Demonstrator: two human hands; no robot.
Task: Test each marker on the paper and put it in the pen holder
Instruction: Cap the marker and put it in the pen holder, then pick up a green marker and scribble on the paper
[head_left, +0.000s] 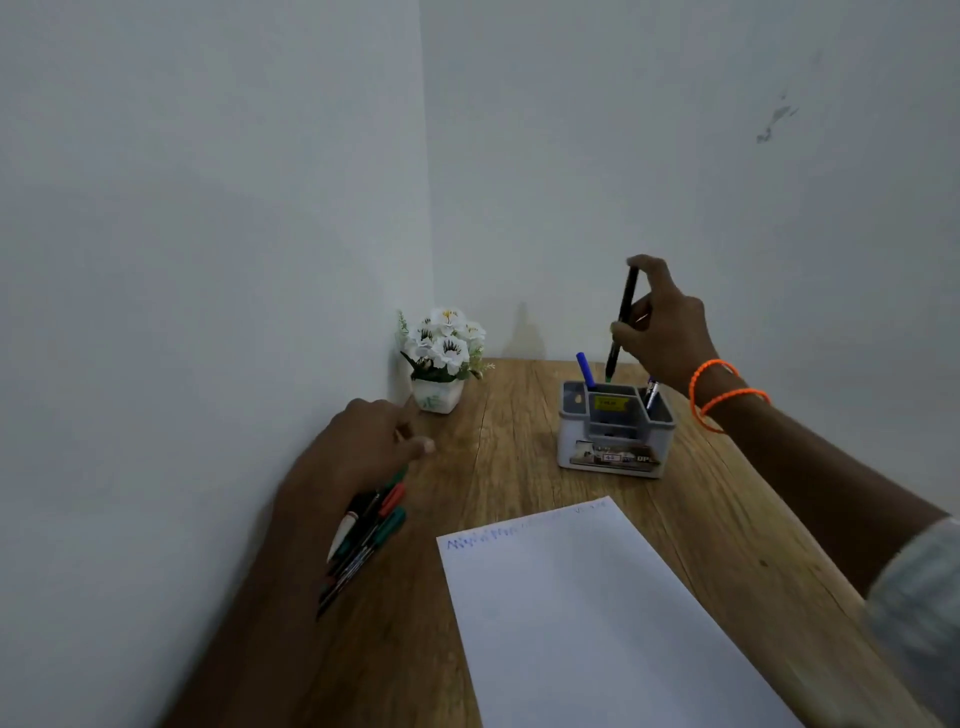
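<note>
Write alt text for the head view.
The right hand lowers a black marker into a grey pen holder on a wooden desk. The left hand grips more markers beside scribbled paper.

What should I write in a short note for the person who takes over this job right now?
Right hand: holds a black marker upright, tip just above the grey pen holder.
Left hand: grips a bundle of markers at the table's left edge.
Paper: blue scribbles along its top edge.
Done: a blue marker and another pen already stand in the holder.
Left: drop this marker in, then test and store the bundle.
</note>
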